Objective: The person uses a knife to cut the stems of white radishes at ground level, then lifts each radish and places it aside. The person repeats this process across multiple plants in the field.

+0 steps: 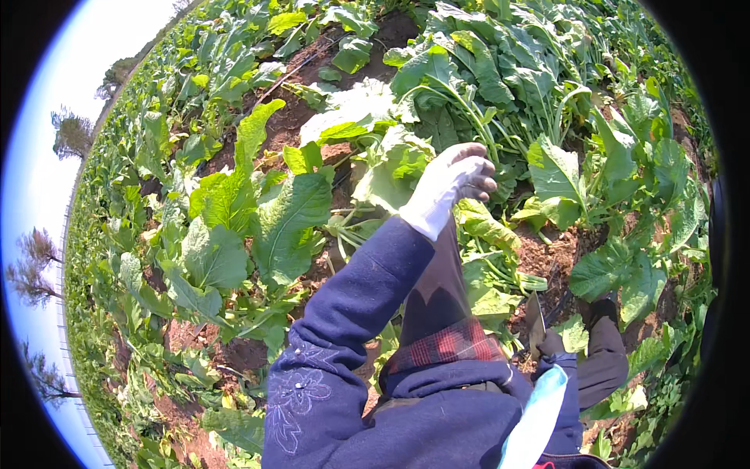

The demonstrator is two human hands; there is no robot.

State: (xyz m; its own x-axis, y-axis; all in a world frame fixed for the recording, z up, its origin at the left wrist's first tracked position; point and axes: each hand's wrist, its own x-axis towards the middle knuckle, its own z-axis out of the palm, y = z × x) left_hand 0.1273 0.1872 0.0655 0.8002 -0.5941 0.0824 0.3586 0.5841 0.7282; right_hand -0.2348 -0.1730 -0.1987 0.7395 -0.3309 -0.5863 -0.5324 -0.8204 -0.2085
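Observation:
My left hand [456, 180], in a white glove soiled at the fingers, is over the leafy plants at the centre, its fingers bent. Its palm faces away, so whether it holds anything is hidden. Beneath and beside it are broad green leaves [398, 167] and pale stems. Lower right, my right hand [549, 345], in a dark glove, is closed around the handle of a knife. The knife's broad metal blade [535, 321] points away from me, close to cut-looking pale stalk ends [532, 282] and reddish soil.
A large heap of leafy greens [486, 76] lies beyond my left hand. Standing leafy plants [222, 252] fill the left side. A thin dark irrigation line [287, 76] crosses the soil. My legs [436, 287] are among the plants. Trees and a fence stand at the far left.

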